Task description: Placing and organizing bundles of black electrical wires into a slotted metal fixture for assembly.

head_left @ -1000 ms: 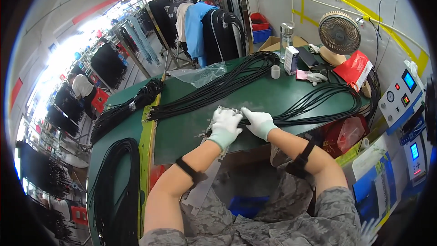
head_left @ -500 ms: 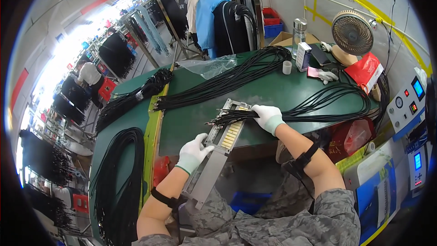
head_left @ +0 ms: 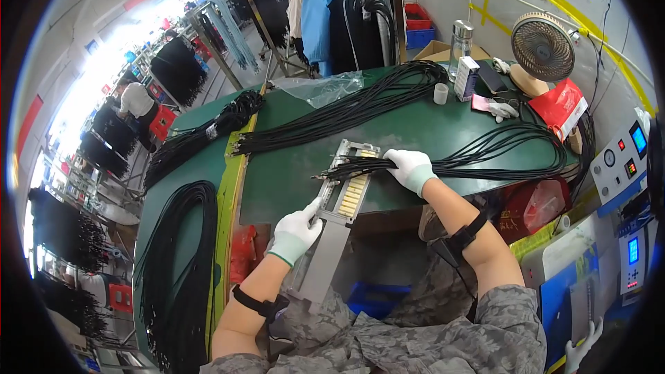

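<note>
Since half a second ago my left hand (head_left: pixel 296 234) has slid up from beside the long metal jig (head_left: pixel 337 209) to its edge, gloved fingers now pinching the rail near its middle. My right hand (head_left: pixel 410 169) stays put, forearm stretched forward, fingers closed on the bundle of black cables (head_left: pixel 485 161) whose ends lie across the jig's head at the near edge of the green table (head_left: pixel 291 173).

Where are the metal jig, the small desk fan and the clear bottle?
metal jig (head_left: pixel 346 190): head view, its slotted middle plate.
small desk fan (head_left: pixel 542 47): head view, centre of its round grille.
clear bottle (head_left: pixel 460 45): head view, its body.
</note>
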A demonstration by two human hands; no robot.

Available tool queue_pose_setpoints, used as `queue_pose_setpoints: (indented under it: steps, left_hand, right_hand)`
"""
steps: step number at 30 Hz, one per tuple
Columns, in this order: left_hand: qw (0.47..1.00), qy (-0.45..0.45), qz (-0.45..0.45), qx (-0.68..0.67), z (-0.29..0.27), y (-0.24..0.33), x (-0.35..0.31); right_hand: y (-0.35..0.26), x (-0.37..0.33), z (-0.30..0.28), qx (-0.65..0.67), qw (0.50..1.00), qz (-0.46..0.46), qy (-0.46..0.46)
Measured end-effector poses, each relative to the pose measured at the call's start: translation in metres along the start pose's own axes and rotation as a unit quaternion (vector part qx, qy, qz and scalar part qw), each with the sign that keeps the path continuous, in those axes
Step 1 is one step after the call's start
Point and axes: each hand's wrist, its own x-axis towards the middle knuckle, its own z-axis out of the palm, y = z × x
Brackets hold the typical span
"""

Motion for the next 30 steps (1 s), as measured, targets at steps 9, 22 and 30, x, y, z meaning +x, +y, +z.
queue_pose_setpoints:
  steps: [9,22,30]
  left_hand:
    - [0.994,0.077,-0.072,-0.043,0.021,0.007,-0.008]
    - [0.988,0.134,-0.062,-0.044,0.036,0.007,-0.009]
    - [0.989,0.075,-0.083,-0.095,0.019,0.005,-0.010]
  right_hand:
    - [0.006,0.004,0.003,0.013,0.999,-0.046,0.023]
    - [0.005,0.004,0.000,0.013,0.999,-0.047,-0.015]
    - [0.008,0.005,-0.003,0.073,0.995,-0.058,-0.018]
